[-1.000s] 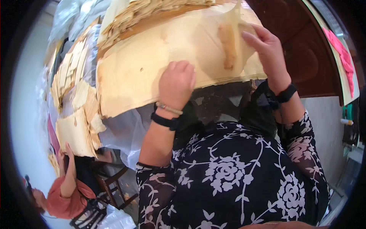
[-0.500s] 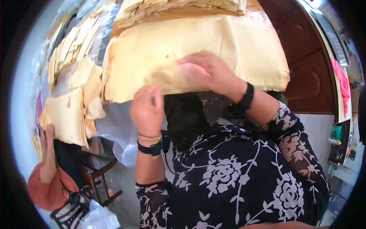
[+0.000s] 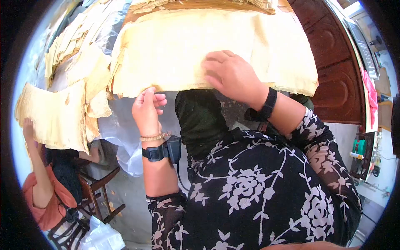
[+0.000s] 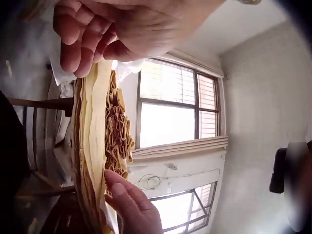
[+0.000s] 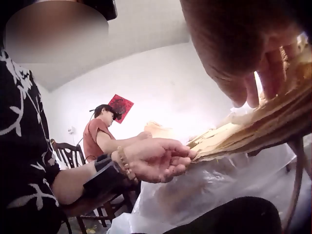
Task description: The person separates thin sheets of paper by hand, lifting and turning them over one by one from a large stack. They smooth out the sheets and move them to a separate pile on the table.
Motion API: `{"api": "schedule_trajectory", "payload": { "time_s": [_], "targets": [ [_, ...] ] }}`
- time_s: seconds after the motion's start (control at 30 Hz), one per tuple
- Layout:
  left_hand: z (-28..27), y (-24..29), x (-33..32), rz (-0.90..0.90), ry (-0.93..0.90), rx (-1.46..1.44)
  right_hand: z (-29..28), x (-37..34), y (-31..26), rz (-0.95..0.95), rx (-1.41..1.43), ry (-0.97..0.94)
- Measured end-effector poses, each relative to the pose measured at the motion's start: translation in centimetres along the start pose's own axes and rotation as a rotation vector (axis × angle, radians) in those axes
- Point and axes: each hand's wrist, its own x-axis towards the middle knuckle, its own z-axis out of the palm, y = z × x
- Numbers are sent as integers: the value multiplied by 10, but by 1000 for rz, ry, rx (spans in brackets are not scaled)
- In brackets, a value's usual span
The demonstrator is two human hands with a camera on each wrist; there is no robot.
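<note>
A wide stack of thin cream sheets (image 3: 175, 50) lies before me, its layered edge (image 4: 92, 131) upright in the left wrist view. At its near left edge my left hand (image 3: 146, 110) is palm up, fingers loosely bent, the fingertips against the sheet edge; the right wrist view shows this hand (image 5: 153, 158) by the stack's corner. My right hand (image 3: 235, 77) lies over the middle near edge, fingers slightly bent and a little blurred. In the left wrist view the right hand (image 4: 134, 204) touches the edge with thumb and finger.
More folded sheets (image 3: 154, 5) lie behind the stack. Torn pieces (image 3: 98, 104) and loose strips (image 3: 68, 46) are at the left over clear plastic (image 3: 129, 154). A person in an orange top (image 3: 37, 191) holds another sheet bundle (image 3: 58, 116). Dark wooden panel (image 3: 333, 62) stands right.
My right hand has moved left from the stack's right end, letting go of the lifted sheet, which now lies flat. My left hand has moved left and down to the near edge.
</note>
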Motion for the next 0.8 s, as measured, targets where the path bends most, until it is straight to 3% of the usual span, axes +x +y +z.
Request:
{"api": "schedule_trajectory", "payload": {
  "time_s": [0.13,0.27,0.37,0.47,0.53,0.57,0.67,0.73,0.8],
  "targets": [
    [6,5,-2,-9,-76,-184,10,7,-15,29,14,38],
    [7,8,0,-27,-100,-177,15,17,-28,45,0,8],
    [8,4,0,-114,-172,-365,25,28,-39,-5,-40,13],
    [14,2,-1,20,-263,-335,44,43,-46,-61,-76,13],
    [16,3,-4,119,-190,-4,52,51,-50,-78,-96,69],
    [16,4,-5,121,-187,-6,54,56,-51,-44,-122,53],
    [13,7,-9,956,268,1117,59,64,-52,-22,-149,52],
    [12,6,-9,850,217,1066,62,67,-51,-29,-153,66],
    [8,5,-7,977,201,1113,70,71,-48,-74,-145,82]
  ]
}}
